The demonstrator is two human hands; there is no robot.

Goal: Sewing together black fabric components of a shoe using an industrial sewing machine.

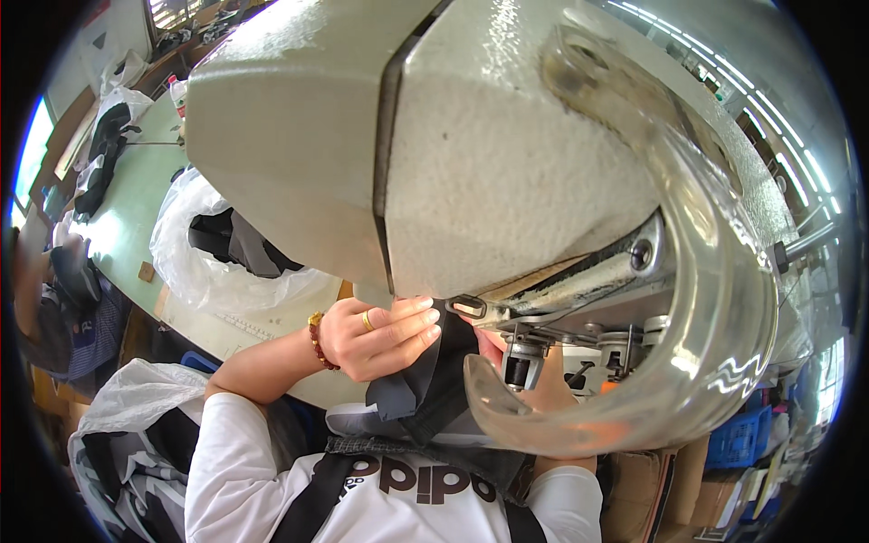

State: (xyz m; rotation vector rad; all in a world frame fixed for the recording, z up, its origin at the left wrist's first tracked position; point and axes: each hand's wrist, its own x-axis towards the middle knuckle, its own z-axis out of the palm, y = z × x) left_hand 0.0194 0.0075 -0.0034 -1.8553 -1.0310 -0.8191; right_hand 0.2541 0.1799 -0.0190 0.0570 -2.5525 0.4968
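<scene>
The pale head of an industrial sewing machine (299,136) fills the upper middle, close to me. Below its front edge, my left hand (385,337) has its fingers pressed together on a piece of dark grey fabric (418,380); its thumb is hidden. A gold ring and a beaded bracelet (319,341) are on that hand and wrist. My right hand (491,344) shows only in part, beside the same fabric, behind the needle area and a curved clear guard (715,299). What its fingers do is hidden. The fabric hangs over the table's near edge toward my lap.
A clear plastic bag (181,258) with dark fabric lies left on the pale green table (136,181). Nearer, a white sack (136,389) holds grey and black pieces. Another person (81,308) sits at far left. At right are a blue crate (738,439) and cardboard boxes (634,489).
</scene>
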